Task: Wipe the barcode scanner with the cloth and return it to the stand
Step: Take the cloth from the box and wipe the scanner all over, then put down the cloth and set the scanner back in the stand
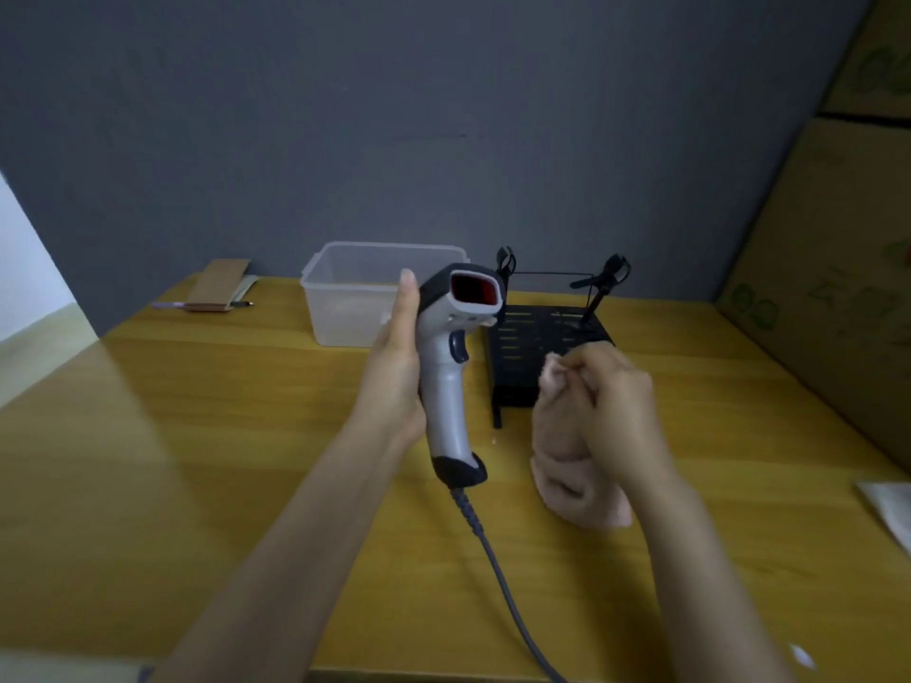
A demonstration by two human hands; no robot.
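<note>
My left hand [397,372] grips the grey and black barcode scanner [451,382] upright above the table, its red window turned toward me and its grey cable [498,559] trailing down to the front edge. My right hand [611,401] is shut on a bunched pink cloth [574,478], a short way right of the scanner's handle and not touching it. The black stand [522,357] sits behind both hands, with two clip arms rising from its back; my right hand hides part of it.
A clear plastic tub [345,298] stands behind the scanner to the left. A brown notebook with a pen [217,290] lies at the back left. Cardboard boxes [828,268] wall off the right side. A white packet [887,510] lies at the right edge.
</note>
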